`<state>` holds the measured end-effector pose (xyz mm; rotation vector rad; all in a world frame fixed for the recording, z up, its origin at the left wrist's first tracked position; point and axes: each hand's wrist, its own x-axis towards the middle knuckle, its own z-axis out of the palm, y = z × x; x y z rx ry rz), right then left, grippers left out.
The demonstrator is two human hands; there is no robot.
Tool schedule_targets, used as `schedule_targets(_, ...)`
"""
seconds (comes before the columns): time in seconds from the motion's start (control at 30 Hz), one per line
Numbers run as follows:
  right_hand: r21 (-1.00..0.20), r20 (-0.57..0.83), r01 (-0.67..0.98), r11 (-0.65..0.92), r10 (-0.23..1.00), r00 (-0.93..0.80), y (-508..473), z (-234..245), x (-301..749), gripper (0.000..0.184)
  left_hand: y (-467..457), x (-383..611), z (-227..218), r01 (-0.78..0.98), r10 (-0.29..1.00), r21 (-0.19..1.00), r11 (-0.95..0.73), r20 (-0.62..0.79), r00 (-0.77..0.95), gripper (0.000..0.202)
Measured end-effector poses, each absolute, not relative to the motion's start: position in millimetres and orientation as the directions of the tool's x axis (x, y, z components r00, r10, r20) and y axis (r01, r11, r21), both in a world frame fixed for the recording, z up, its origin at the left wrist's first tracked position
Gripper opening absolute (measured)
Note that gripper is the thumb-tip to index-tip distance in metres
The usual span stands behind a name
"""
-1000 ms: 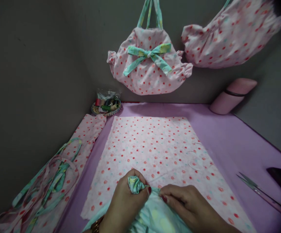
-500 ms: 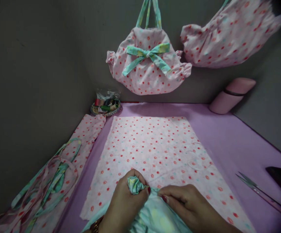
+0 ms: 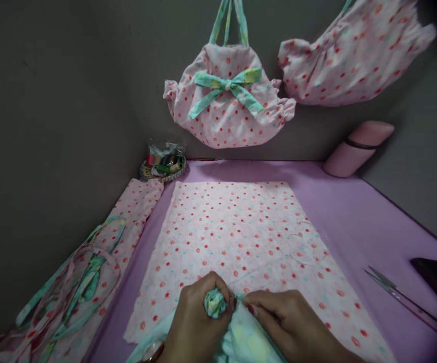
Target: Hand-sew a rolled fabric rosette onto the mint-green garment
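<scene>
My left hand [image 3: 197, 322] is closed round a bunched end of mint-green patterned fabric [image 3: 241, 343] at the near edge of the table. My right hand [image 3: 286, 322] pinches the same green fabric just to the right of that bunch. Both hands rest on a flat sheet of pink fabric with red dots [image 3: 237, 237] spread over the purple table top [image 3: 354, 217].
A pink dotted bag with a green bow [image 3: 228, 101] and another pink piece [image 3: 350, 55] hang on the grey wall. A basket of thread spools [image 3: 163, 164] sits at the back left. Folded pink fabric with green straps [image 3: 78, 282] lies left; scissors [image 3: 403, 300] lie right.
My left hand has tightened and shifted slightly right and down, gathering the green fabric into a smaller ball. The right hand stays pinched beside it.
</scene>
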<state>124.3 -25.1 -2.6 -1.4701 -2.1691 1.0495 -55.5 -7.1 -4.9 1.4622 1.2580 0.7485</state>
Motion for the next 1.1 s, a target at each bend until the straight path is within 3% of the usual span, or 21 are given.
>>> schedule_targets(0.23, -0.702, -0.134, 0.681, 0.211, 0.899, -0.417, -30.4, -7.5, 121.8, 0.034, -8.7, -55.2, -0.4, 0.374, 0.948, 0.927, 0.015, -0.132, 0.29, 0.018)
schedule_targets(0.47, -0.731, -0.117, 0.653, 0.196, 0.908, -0.403, -28.1, -7.8, 117.1, 0.035, -11.8, -53.9, -4.5, 0.317, 0.928, 0.948, -0.017, -0.103, 0.359, 0.019)
schedule_targets(0.63, -0.79, -0.07, 0.588, 0.174, 0.927, -0.367, -25.2, -2.3, 118.0, 0.031, -12.1, -53.2, -8.0, 0.256, 0.963, 0.965, 0.06, -0.123, 0.24, 0.015)
schedule_targets(1.1, -0.87, -0.113, 0.479, 0.113, 0.901, -0.418, -20.3, -0.1, 127.2, 0.029, -4.4, -54.6, -7.1, 0.153, 0.956, 0.969, 0.193, -0.221, 0.194, 0.015)
